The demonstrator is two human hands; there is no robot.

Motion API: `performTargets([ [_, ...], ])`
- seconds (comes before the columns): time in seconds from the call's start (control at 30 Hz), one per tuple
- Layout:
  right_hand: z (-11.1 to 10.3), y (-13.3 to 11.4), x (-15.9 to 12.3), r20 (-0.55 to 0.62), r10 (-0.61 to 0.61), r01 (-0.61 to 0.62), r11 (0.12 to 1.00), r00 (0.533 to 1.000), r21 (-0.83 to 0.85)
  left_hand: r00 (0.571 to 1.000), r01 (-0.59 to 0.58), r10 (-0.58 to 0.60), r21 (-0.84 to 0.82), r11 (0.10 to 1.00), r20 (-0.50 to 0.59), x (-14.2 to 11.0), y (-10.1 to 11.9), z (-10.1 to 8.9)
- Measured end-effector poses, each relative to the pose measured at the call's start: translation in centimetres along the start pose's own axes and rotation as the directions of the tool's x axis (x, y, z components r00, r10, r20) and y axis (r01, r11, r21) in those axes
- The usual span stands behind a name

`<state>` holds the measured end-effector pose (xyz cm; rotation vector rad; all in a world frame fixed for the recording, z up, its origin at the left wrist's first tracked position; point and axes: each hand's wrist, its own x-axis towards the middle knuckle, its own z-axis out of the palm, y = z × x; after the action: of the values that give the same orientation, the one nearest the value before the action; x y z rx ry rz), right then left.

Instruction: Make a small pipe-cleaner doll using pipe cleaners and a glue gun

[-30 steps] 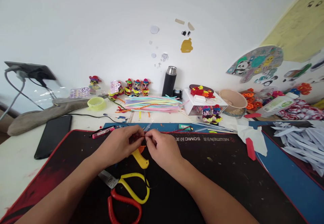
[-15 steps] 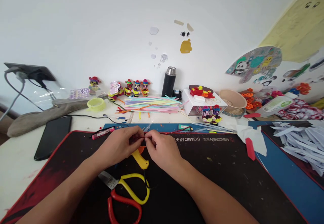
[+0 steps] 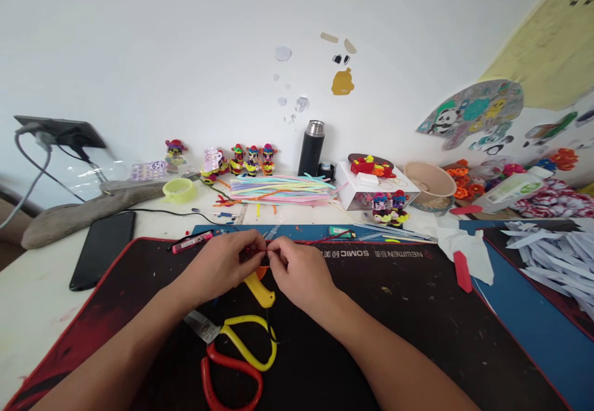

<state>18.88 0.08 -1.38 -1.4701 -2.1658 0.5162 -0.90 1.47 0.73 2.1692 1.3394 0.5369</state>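
Observation:
My left hand (image 3: 225,262) and my right hand (image 3: 297,268) meet above the black desk mat, fingertips nearly touching. Both pinch a thin, dark red, glittery pipe cleaner (image 3: 325,239); one end trails out to the right behind my right hand. Fingers hide most of the part between them. Below the hands lies a yellow glue gun (image 3: 260,291) with an orange trigger and a black cord, partly covered by my left hand. Nearer to me are scissors (image 3: 248,352) with one yellow and one red handle loop, blades pointing left.
Pastel pipe cleaners (image 3: 283,189) lie in a bundle at the back, near small figurines (image 3: 252,160) and a black thermos (image 3: 311,150). A phone (image 3: 103,250) rests at left. White paper strips (image 3: 552,262) are piled at right, beyond a red piece (image 3: 462,270) on tissue.
The view has shifted slightly, so everything sits a little to the right. Both hands keep nearly the same pinching pose on the red pipe cleaner.

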Motion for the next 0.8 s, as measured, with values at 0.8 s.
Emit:
performTargets([
  [0.8,-0.2,0.0,0.1,-0.038,-0.001,0.003,0.999,0.999,0.04,0.992,0.097,-0.086,-0.136,0.986,0.089,-0.1,-1.9,-2.8],
])
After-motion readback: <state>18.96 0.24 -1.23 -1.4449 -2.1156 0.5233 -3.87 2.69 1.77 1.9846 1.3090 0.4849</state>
